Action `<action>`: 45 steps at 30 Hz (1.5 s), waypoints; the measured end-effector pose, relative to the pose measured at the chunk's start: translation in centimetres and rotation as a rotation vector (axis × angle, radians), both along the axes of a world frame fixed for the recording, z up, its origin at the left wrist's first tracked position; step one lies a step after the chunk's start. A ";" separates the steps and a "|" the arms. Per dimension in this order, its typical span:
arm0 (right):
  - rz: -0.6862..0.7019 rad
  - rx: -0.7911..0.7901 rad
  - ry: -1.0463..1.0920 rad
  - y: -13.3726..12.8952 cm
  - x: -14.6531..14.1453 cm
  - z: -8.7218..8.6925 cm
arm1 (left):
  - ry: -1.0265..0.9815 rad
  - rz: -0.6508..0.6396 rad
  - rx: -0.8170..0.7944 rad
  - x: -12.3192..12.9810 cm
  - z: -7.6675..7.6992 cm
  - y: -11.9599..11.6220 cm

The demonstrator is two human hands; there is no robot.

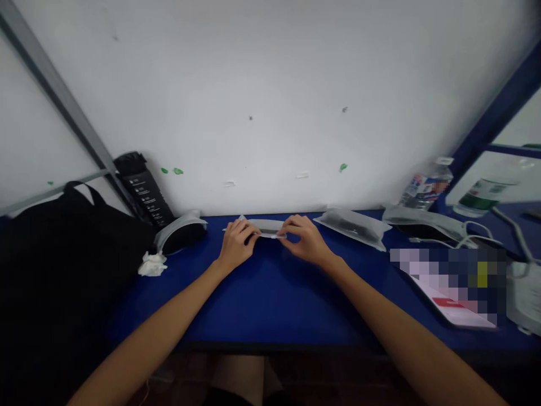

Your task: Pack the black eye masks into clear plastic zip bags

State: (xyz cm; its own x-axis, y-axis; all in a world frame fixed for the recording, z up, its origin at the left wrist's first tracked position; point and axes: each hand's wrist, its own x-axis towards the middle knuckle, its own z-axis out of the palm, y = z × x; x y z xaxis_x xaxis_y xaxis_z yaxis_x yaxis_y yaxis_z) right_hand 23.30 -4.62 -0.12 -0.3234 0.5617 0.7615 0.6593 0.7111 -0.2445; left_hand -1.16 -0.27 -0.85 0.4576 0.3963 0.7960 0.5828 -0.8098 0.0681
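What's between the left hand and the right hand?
A translucent pouch, as the head view shows; the left hand and right hand have fingers at its ends.

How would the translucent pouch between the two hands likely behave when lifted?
The translucent pouch is probably floppy, as its material looks thin and film-like. It seems unlikely to roll, since it looks low and wide. It may sag between the left hand and right hand, which touch it only near its ends.
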 end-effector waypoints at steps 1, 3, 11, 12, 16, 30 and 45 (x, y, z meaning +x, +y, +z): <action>-0.002 0.005 -0.011 -0.1 -0.2 0.0 | 0.004 -0.029 0.005 0.1 -0.1 -0.1; 0.002 -0.001 -0.040 -0.3 -0.6 -0.2 | 0.021 -0.093 0.015 0.2 -0.2 -0.2; 0.049 -0.007 -0.070 -0.4 -1.4 -0.7 | 0.080 -0.175 -0.009 0.4 -0.6 -0.3; 0.042 0.001 -0.071 -0.4 -1.4 -0.7 | 0.085 -0.173 -0.012 0.4 -0.6 -0.4; -0.042 0.050 -0.082 -0.3 -1.3 -0.6 | 0.089 -0.148 0.033 0.3 -0.5 0.0; -0.431 0.119 0.069 1.4 2.7 -0.8 | -0.006 0.165 0.062 -2.8 0.8 2.3; -0.117 -0.093 0.062 1.1 2.6 -1.1 | -0.208 0.029 -0.253 -3.6 0.3 3.3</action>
